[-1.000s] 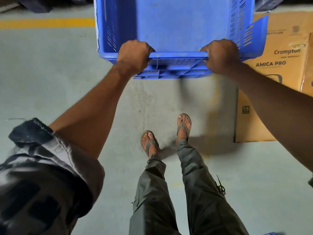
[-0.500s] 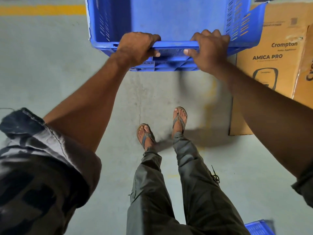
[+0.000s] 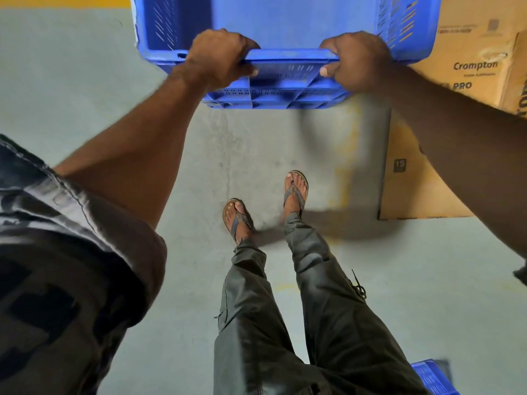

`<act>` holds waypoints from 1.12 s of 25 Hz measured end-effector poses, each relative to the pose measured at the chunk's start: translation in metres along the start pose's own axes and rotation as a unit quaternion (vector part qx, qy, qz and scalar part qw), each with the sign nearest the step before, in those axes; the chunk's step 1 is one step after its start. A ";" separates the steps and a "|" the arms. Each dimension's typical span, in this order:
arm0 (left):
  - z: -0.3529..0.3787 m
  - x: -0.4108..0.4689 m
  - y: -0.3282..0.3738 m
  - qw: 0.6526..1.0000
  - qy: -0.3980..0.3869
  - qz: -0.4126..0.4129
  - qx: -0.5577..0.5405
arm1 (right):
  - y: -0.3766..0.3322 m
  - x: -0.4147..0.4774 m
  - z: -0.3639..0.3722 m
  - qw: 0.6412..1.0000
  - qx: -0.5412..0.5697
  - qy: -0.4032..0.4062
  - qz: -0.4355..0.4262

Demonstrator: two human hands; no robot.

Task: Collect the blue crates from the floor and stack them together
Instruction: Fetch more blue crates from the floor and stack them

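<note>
Fingers [image 3: 242,42] grip blue crate [image 3: 285,18], seemingly above carton [image 3: 482,49] marked "Crompton" and "PRO".

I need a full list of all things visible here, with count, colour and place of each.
carried blue crate: one, blue, top centre, held off the floor
second blue crate: one, blue, bottom right, partly in view
cardboard box: at least one, brown, on floor at right
floor line: one, yellow, top left
floor: one, grey, underfoot
sandals: two, brown, on the feet, centre
trousers: one, dark grey, bottom centre
left hand: one, grips the crate's near rim
right hand: one, grips the same rim
</note>
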State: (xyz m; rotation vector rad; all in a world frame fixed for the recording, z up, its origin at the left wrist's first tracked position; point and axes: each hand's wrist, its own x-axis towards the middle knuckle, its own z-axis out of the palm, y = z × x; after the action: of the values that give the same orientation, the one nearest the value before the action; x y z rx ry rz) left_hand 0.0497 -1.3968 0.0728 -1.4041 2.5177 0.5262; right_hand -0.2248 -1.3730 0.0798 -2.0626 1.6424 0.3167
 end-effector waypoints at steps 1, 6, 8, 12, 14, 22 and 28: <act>0.000 0.000 0.001 1.000 -0.003 0.001 0.008 | 0.001 0.001 0.002 1.000 -0.004 0.004 0.002; -0.006 0.002 0.006 0.999 -0.024 -0.029 0.009 | 0.002 0.006 0.007 0.999 -0.028 0.017 -0.002; -0.008 0.002 0.007 0.999 -0.033 -0.030 0.005 | 0.002 0.007 0.006 0.999 -0.032 0.018 0.002; -0.010 0.002 0.006 0.998 -0.048 -0.034 -0.006 | -0.003 0.008 0.006 0.999 -0.044 0.016 0.022; -0.014 0.003 0.005 0.998 -0.052 -0.034 -0.007 | -0.004 0.010 0.003 0.999 -0.047 0.007 0.023; -0.003 0.002 0.011 0.995 -0.039 -0.088 0.034 | -0.004 0.012 0.010 0.996 -0.081 0.012 0.038; -0.018 -0.059 0.045 0.990 -0.011 -0.134 -0.031 | -0.037 -0.047 -0.009 0.996 -0.014 0.022 0.091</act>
State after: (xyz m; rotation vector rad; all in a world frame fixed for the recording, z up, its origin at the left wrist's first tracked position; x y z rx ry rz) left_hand 0.0420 -1.3361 0.1198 -1.7138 2.2639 0.5666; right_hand -0.2018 -1.3313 0.1175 -1.9565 1.8672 0.3610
